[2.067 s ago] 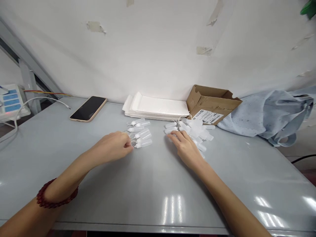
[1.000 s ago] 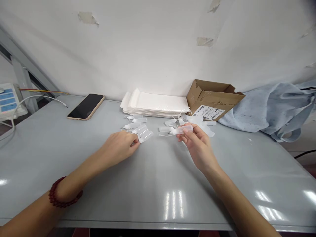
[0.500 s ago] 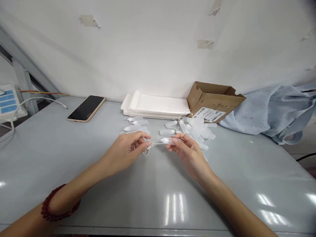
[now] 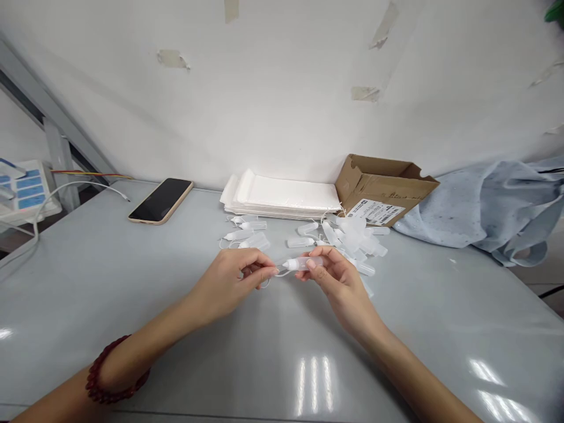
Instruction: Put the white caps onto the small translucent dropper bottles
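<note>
- Grey glossy tabletop against a white wall with tape scraps.
- Small translucent bottle is held above the tabletop, centre, between both hands, roughly level, nozzle toward the left hand.
- Right hand: thumb and fingertips grip the bottle body.
- Left hand: thumb and index pinched on a thin white strand by the nozzle; any smaller piece there is too tiny to tell.
- Handling, judged: light, soft-walled, squeezable, smooth so maybe slippery; thin nozzle end probably bends easily. Best hold: mid-body, light pressure.
- Bottle pile behind the right hand, smaller bottle group behind the left; strands could snag.
- White envelope stack and cardboard box bound the far side.
- Near table edge lies below the forearms; more room toward the person than toward the wall.
</note>
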Action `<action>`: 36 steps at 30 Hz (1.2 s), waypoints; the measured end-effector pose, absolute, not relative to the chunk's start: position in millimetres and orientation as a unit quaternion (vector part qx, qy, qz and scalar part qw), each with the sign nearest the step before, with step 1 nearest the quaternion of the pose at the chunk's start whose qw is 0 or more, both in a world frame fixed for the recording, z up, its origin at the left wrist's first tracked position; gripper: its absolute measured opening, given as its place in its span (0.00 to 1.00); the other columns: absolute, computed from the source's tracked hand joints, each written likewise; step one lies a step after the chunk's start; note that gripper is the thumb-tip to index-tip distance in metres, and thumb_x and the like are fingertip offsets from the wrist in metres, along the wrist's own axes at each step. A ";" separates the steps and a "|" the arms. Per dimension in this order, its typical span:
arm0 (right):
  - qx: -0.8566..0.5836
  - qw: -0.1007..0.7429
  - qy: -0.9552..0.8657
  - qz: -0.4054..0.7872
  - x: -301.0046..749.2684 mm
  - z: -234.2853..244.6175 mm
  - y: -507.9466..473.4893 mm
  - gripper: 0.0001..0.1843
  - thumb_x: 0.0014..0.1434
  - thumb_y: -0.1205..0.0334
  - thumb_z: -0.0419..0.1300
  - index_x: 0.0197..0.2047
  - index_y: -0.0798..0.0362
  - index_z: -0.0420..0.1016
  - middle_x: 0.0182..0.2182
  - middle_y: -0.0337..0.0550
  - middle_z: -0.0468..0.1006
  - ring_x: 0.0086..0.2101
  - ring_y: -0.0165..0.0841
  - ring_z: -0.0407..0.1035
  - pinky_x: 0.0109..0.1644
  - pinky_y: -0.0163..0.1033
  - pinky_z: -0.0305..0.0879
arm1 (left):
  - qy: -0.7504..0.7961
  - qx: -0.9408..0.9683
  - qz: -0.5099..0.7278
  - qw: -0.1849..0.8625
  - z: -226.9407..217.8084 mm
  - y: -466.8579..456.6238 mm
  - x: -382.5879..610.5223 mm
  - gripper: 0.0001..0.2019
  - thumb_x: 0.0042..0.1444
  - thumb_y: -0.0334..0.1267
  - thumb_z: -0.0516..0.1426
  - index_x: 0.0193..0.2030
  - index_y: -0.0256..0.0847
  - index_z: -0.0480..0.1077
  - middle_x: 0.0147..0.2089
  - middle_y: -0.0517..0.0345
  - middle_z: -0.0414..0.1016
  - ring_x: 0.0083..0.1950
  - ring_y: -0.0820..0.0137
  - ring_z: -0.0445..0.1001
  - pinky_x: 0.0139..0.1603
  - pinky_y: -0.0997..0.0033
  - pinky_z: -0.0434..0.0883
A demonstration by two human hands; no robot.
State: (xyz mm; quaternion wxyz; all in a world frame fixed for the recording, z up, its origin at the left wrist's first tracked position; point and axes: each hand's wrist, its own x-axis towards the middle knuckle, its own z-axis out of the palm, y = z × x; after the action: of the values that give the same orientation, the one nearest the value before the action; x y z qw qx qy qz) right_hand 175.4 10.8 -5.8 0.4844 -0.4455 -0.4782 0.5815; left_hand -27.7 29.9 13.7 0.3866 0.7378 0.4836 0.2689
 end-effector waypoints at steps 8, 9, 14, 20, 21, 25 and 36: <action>-0.465 0.482 -0.490 0.558 175.3 -2.2 9.4 0.12 0.56 0.53 0.62 0.37 0.49 0.66 0.33 0.39 0.77 0.33 0.32 0.73 0.44 0.42 0.66 | 0.465 0.756 0.277 0.368 15.6 30.1 -29.4 0.10 0.58 0.40 0.54 0.34 0.40 0.74 0.27 0.60 0.75 0.28 0.73 0.71 0.30 0.75 0.68; -0.464 0.481 -0.491 0.558 175.4 -2.0 9.4 0.11 0.56 0.53 0.61 0.37 0.49 0.66 0.32 0.39 0.77 0.33 0.32 0.73 0.44 0.42 0.66 | 0.463 0.757 0.276 0.370 15.5 29.9 -29.5 0.10 0.58 0.40 0.54 0.34 0.40 0.74 0.27 0.60 0.75 0.28 0.73 0.70 0.30 0.75 0.68; -0.457 0.487 -0.492 0.559 175.3 -1.0 9.4 0.11 0.57 0.54 0.61 0.37 0.50 0.66 0.33 0.39 0.77 0.32 0.32 0.73 0.43 0.42 0.67 | 0.458 0.753 0.279 0.382 14.9 29.3 -29.1 0.08 0.58 0.39 0.55 0.34 0.40 0.74 0.28 0.61 0.75 0.29 0.73 0.70 0.31 0.75 0.68; -0.473 0.484 -0.516 0.525 175.1 1.2 8.1 0.10 0.58 0.55 0.60 0.37 0.49 0.65 0.36 0.40 0.77 0.32 0.31 0.73 0.42 0.41 0.67 | 0.460 0.752 0.273 0.386 15.1 28.4 -29.4 0.09 0.59 0.40 0.54 0.34 0.40 0.74 0.28 0.61 0.74 0.29 0.74 0.69 0.31 0.76 0.67; -0.473 0.485 -0.516 0.524 175.0 1.4 7.9 0.10 0.58 0.55 0.60 0.37 0.49 0.65 0.36 0.39 0.76 0.32 0.31 0.73 0.42 0.41 0.67 | 0.460 0.753 0.273 0.384 15.1 28.4 -29.4 0.09 0.59 0.40 0.54 0.34 0.41 0.74 0.28 0.61 0.74 0.29 0.74 0.69 0.31 0.76 0.67; -0.475 0.487 -0.511 0.526 175.0 1.7 7.5 0.09 0.58 0.55 0.60 0.37 0.49 0.65 0.36 0.39 0.76 0.32 0.31 0.73 0.42 0.41 0.67 | 0.462 0.751 0.276 0.383 15.5 29.0 -29.0 0.09 0.59 0.40 0.55 0.34 0.40 0.74 0.28 0.61 0.74 0.28 0.74 0.69 0.31 0.76 0.67; -0.468 0.484 -0.519 0.527 175.5 0.8 7.4 0.09 0.59 0.55 0.59 0.37 0.50 0.65 0.36 0.40 0.77 0.33 0.31 0.73 0.43 0.41 0.67 | 0.460 0.748 0.281 0.387 13.9 27.9 -29.2 0.09 0.58 0.40 0.55 0.34 0.40 0.74 0.27 0.62 0.73 0.28 0.74 0.69 0.30 0.76 0.66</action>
State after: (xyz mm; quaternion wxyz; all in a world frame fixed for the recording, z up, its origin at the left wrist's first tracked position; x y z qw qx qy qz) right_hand 175.5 7.4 0.8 0.4836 -0.4684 -0.5189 0.5267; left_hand -29.2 27.9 13.9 0.3867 0.7481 0.4604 0.2806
